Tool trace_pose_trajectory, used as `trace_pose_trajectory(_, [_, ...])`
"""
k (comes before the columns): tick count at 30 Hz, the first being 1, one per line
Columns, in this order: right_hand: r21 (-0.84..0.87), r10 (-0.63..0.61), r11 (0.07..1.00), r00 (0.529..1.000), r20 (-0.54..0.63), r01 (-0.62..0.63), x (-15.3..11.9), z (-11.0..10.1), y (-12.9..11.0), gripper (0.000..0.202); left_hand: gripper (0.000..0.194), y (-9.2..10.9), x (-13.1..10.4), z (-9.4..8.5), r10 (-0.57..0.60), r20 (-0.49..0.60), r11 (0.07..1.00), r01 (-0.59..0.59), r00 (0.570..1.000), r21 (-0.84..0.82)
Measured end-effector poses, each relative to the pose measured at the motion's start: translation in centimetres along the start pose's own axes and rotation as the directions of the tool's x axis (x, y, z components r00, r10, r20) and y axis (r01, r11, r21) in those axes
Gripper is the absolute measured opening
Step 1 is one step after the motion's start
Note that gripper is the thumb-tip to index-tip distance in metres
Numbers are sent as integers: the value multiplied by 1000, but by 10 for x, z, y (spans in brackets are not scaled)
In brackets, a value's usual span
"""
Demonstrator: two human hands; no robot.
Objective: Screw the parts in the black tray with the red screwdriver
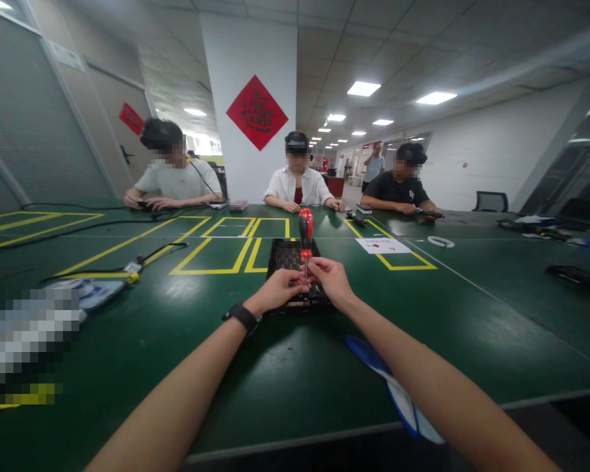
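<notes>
A screwdriver (305, 231) is being gripped by the right hand (331, 279); the left hand (280, 292) is being held alongside, hold unclear.

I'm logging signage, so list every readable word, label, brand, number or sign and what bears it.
None reads clearly.
Red diamond on pillar: ornate dark lettering, too blurred.
Red strip on door: too blurred.
White sheet on table: marks too small.
Black shirt: white print too small.
</notes>
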State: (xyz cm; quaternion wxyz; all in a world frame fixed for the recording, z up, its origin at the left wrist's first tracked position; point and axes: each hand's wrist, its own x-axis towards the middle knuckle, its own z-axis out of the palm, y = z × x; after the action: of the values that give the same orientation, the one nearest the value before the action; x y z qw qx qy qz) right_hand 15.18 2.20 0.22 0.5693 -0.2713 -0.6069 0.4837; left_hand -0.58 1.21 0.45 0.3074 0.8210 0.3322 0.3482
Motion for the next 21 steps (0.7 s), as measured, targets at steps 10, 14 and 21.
trace_pose_trajectory(10, [-30, 16, 999, 1000, 8, -16, 0, 0, 2, 32, 27, -5, 1, -1, 3, 40, 1000, -3, 999, -14])
trace_pose_trajectory(14, [-25, -15, 1000, 1000, 4, 15, 1, 1, 3, 30, 27, -4, 1, 2, -52, -22, 998, 51, 998, -37])
trace_pose_trajectory(21, [10, -42, 999, 999, -5, 42, 1, 3, 2, 27, 29, -4, 0, 2, -73, -75, 997, 73, 995, 7])
